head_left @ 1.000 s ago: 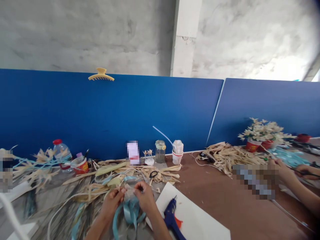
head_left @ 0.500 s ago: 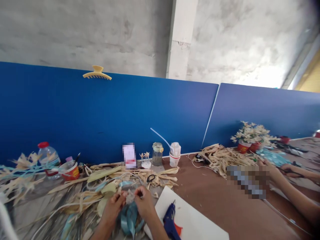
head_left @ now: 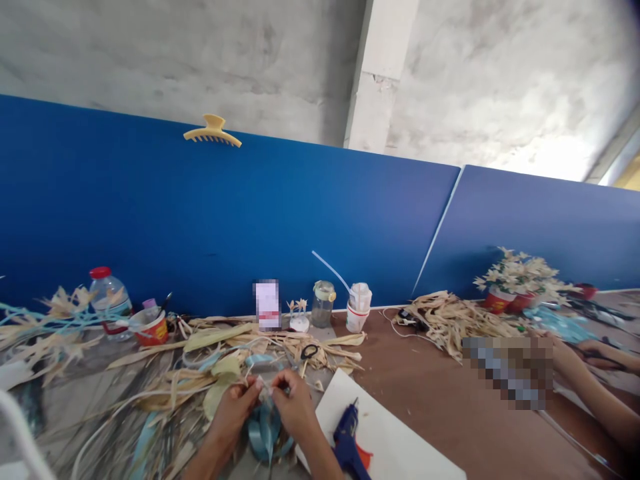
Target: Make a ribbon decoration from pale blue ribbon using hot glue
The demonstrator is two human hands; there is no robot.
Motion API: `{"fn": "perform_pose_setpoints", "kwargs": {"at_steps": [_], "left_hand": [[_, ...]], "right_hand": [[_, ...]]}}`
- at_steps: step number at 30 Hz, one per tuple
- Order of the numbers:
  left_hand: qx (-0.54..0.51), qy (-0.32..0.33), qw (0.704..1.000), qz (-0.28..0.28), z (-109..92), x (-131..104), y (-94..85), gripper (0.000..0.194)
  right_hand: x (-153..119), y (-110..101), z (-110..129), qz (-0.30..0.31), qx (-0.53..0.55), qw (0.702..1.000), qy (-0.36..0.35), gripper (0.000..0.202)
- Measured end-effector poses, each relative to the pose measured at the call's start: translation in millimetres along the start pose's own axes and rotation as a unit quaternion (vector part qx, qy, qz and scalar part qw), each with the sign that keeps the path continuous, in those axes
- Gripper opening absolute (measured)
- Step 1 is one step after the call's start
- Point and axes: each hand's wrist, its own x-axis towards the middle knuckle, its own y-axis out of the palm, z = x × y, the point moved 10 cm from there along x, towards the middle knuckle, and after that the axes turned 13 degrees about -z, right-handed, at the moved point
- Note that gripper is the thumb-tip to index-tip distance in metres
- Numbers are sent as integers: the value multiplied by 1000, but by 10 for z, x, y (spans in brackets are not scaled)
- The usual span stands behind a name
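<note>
My left hand and my right hand are close together at the lower middle of the head view. Between their fingertips they pinch a small pale piece, too small to make out clearly. A loop of light blue ribbon lies just below my fingers. Dry husk strips spread behind and to the left of my hands. Right of my right arm, a blue glue gun rests on a white board.
Along the blue partition stand a bottle, a red cup, a phone, a glass jar and a white cup. At the right, another person's hands are near a husk pile.
The view has shifted, so the scene sits slightly further right. My hands remain together, and the pale piece between them shows less than before.
</note>
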Motion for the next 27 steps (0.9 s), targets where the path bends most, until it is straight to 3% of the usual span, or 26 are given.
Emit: {"fn": "perform_pose_setpoints", "kwargs": {"at_steps": [10, 23, 27], "left_hand": [[-69, -15, 997, 12, -87, -127, 49, 31], [-47, -11, 999, -6, -61, -126, 17, 32], [-39, -17, 999, 19, -36, -144, 45, 33]], "right_hand": [[48, 53, -245, 1, 133, 984, 121, 1], [43, -88, -208, -57, 108, 987, 108, 3], [52, -82, -223, -52, 99, 987, 113, 1]]}}
